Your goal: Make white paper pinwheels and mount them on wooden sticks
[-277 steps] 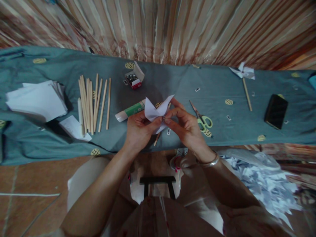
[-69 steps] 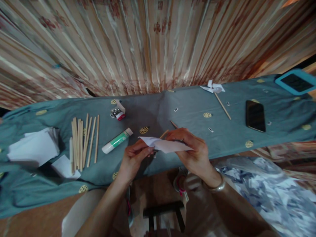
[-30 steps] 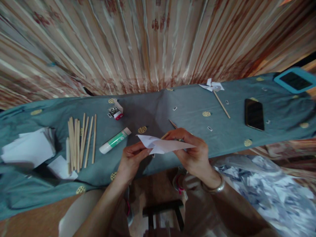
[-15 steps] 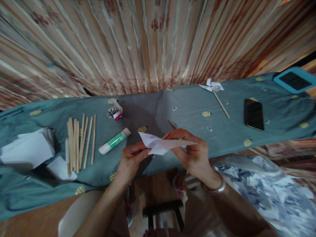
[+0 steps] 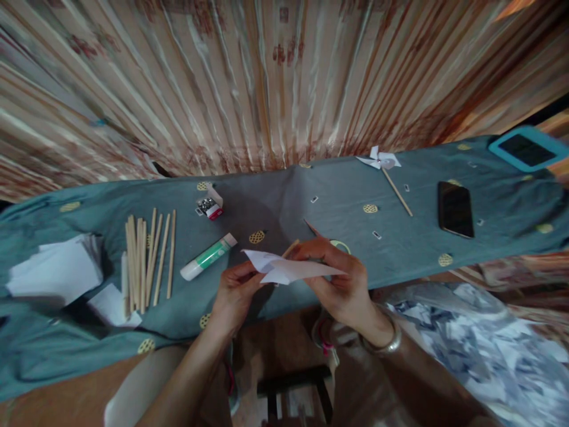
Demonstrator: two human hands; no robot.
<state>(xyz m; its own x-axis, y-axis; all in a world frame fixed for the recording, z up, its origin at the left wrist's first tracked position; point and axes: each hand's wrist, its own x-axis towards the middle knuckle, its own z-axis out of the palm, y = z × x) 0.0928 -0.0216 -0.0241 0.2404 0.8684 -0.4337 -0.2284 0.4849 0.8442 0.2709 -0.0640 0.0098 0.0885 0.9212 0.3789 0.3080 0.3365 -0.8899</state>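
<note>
A folded white paper pinwheel point(image 5: 284, 271) is held up between my two hands, above the front edge of the table. My left hand point(image 5: 237, 290) pinches its left side with thumb and fingers. On the other side my right hand point(image 5: 342, 281) is closed around the paper's right part. The end of a wooden stick point(image 5: 291, 248) shows behind the paper by my right fingers; the rest of it is hidden. Partly covered by my right hand, scissors point(image 5: 312, 228) lie on the cloth, a pointed blade and a pale green handle showing.
On the green tablecloth point(image 5: 275, 196) lie a glue stick point(image 5: 208, 257), an open box of metal pins point(image 5: 210, 207), several wooden sticks point(image 5: 151, 255) and stacked paper point(image 5: 56, 270). Rightward are a finished pinwheel point(image 5: 386, 163), a phone point(image 5: 456, 209), a blue-framed tablet point(image 5: 528, 147) and a bag of paper scraps point(image 5: 480, 344).
The pinwheel has tilted and shifted slightly left and down in my hands. More of the stick's end and the scissors' handle now shows. The whole view has shifted a little.
</note>
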